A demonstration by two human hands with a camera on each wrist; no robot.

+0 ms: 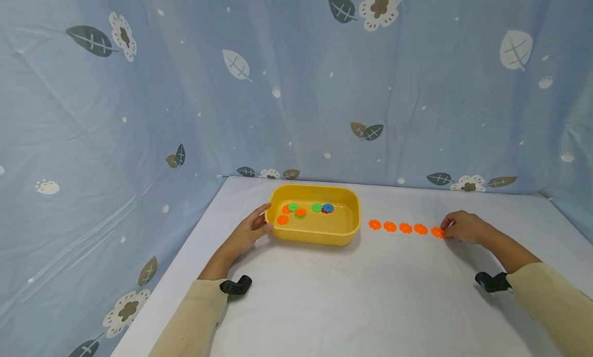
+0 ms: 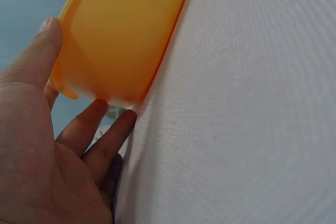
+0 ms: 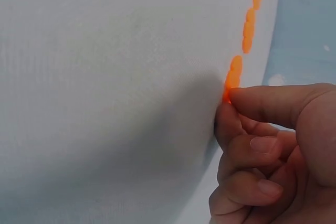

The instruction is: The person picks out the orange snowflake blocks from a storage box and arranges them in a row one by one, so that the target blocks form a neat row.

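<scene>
A yellow tray holds several flower-shaped discs in orange, green and blue, with a bit of red under the blue one. My left hand rests at its left end, the thumb on the rim and fingertips against the end wall. To the tray's right, several orange discs lie flat in a row. At the row's right end, my right hand pinches the edge of the last orange disc between thumb and index finger, its other fingers curled.
A white cloth covers the table. Blue patterned curtains hang behind it and along its left side. Each wrist carries a black device, one on the left and one on the right.
</scene>
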